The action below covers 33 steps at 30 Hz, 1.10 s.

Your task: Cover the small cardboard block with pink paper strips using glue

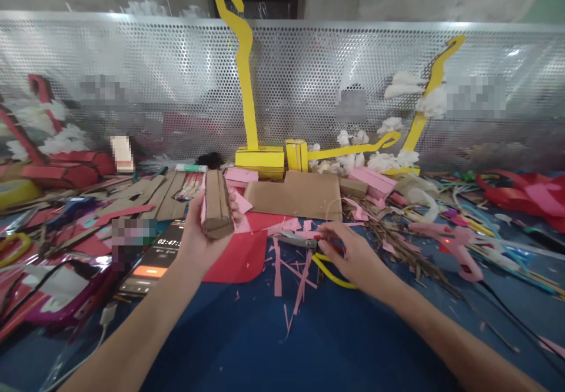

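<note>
My left hand (200, 227) is closed around a cardboard block (217, 206), raised above the table. The block is brown and long, with angled sides and a bit of pink paper on its left side. My right hand (351, 253) is low over the table, thumb and fingers bent around the middle of a pair of scissors (333, 273) with yellow handles. The blades point left over pink paper strips (302, 283). Beneath my left hand lies a red sheet (241, 256). The palm side of my right hand is partly hidden.
Behind stand yellow hook-necked paper shapes (246, 86) against a perforated metal panel (300, 74). A flat cardboard piece (293, 196) lies in the middle. On the right are a pink glue gun (463, 245) with a cord and twigs (415, 256). A phone (154, 262) lies at left.
</note>
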Each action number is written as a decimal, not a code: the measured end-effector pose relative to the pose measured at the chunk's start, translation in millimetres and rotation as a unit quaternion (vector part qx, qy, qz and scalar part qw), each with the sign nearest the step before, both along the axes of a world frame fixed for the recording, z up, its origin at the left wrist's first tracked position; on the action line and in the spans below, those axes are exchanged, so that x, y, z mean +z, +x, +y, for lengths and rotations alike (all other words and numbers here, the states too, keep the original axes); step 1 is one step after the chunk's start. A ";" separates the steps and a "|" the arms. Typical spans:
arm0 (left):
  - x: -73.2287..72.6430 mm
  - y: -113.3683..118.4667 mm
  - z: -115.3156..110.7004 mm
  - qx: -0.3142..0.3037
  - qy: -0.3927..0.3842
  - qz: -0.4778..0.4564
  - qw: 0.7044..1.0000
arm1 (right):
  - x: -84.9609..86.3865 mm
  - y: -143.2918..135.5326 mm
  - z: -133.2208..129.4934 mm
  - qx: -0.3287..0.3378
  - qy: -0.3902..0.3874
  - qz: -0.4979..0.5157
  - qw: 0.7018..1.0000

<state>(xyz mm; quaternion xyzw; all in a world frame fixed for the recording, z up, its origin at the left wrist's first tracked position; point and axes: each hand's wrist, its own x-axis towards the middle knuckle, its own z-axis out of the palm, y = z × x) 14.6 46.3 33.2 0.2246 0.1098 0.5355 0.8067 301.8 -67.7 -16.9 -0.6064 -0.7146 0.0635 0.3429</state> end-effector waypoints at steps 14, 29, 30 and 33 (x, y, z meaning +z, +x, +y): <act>-9.1 3.1 1.9 0.016 0.040 0.055 0.998 | 27.2 28.4 -9.6 0.072 -0.204 -0.097 0.972; -11.2 9.3 -5.4 0.013 0.047 0.128 0.991 | 21.7 8.5 -1.3 0.074 -0.112 0.024 0.991; -11.5 9.4 -6.0 0.017 0.043 0.138 0.989 | 21.5 11.2 1.3 0.057 -0.084 0.016 0.995; -12.3 10.3 -7.9 0.018 0.046 0.151 0.987 | 17.9 32.8 11.0 -0.013 -0.028 -0.041 0.999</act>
